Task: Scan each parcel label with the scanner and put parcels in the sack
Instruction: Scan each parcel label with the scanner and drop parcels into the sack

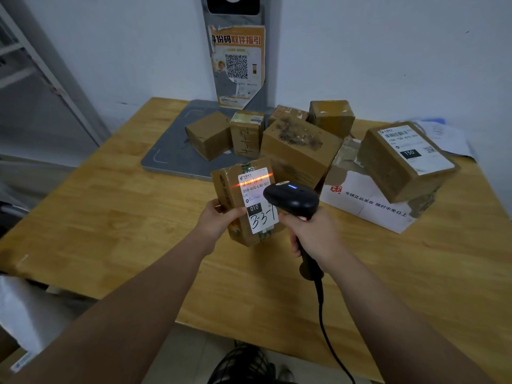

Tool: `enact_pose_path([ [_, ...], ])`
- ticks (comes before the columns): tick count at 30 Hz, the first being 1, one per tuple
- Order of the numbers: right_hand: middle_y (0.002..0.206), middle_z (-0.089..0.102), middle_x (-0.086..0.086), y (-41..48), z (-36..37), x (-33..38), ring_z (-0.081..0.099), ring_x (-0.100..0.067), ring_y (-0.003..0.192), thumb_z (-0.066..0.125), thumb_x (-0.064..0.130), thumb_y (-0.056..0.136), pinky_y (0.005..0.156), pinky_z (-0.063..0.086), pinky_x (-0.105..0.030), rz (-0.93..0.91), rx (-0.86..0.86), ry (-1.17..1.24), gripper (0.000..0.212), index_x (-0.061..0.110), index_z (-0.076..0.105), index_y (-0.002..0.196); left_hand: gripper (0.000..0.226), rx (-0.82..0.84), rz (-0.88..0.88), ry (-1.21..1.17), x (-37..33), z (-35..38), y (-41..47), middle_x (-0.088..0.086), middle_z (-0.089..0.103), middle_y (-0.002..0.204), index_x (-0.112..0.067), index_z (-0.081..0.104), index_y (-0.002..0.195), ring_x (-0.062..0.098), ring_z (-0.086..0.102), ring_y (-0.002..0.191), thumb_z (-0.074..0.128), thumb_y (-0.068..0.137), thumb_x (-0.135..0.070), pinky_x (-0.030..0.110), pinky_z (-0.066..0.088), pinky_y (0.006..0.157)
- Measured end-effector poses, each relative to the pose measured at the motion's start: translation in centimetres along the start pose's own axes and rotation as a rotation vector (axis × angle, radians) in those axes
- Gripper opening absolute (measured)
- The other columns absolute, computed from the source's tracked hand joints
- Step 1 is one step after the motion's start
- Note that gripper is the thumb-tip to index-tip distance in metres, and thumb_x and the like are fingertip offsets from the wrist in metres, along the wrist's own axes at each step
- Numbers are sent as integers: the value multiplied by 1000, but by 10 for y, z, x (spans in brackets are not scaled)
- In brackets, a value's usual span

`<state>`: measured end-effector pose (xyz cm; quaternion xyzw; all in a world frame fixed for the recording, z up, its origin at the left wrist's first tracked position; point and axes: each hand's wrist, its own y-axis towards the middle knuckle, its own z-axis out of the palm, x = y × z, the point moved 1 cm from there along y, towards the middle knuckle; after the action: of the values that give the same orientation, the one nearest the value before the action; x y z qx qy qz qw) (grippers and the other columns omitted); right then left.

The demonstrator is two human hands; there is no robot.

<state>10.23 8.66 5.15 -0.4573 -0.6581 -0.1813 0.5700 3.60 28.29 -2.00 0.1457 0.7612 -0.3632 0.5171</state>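
Cardboard parcel (pixel 229 189), small and stiff, probably light, is held upright above the table (pixel 110 217). The left hand (pixel 219 221) curls round its side, clear of the label (pixel 259 200). That is a sound hold. The right hand (pixel 313 234) grips the scanner (pixel 291 199), beam on the barcode.

dim, bluish | wide-angle edge bending | far-right papers (pixel 440 134) blurred

A wooden table (pixel 110 217) stands against pale blue walls (pixel 388 51).

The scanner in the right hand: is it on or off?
On: the scanner shows a blue light, and an orange beam lies across the label of the held parcel.
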Motion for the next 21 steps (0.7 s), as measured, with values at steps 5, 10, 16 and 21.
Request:
enact_pose_path([
  [5,47,54,-3,-1,1,0,51,-14,39,65,22,88,45,45,-26,-9,1,0,29,12,60,61,77,2,-3,0,0,-2,-2,4,59,126,-11,42,138,21,55,114,81,75,-29,44,42,106],
  [10,47,54,-3,-8,6,-1,52,-15,41,66,24,88,47,46,-27,1,20,37,30,11,60,61,77,1,-5,-1,2,-10,-14,3,58,125,-13,41,138,21,54,116,82,74,-29,43,42,105],
  [16,43,52,-3,-24,33,6,48,-16,38,67,19,88,43,42,-26,-32,61,85,31,10,58,59,74,-37,16,-25,13,-39,-39,0,58,121,-13,42,136,19,55,111,81,76,-30,35,45,98],
  [21,45,52,-7,-41,85,18,48,-19,40,67,19,87,45,43,-27,-35,123,106,36,6,58,55,72,-86,50,-68,23,-93,-59,2,58,122,-12,42,135,19,56,110,80,77,-32,33,46,95],
])
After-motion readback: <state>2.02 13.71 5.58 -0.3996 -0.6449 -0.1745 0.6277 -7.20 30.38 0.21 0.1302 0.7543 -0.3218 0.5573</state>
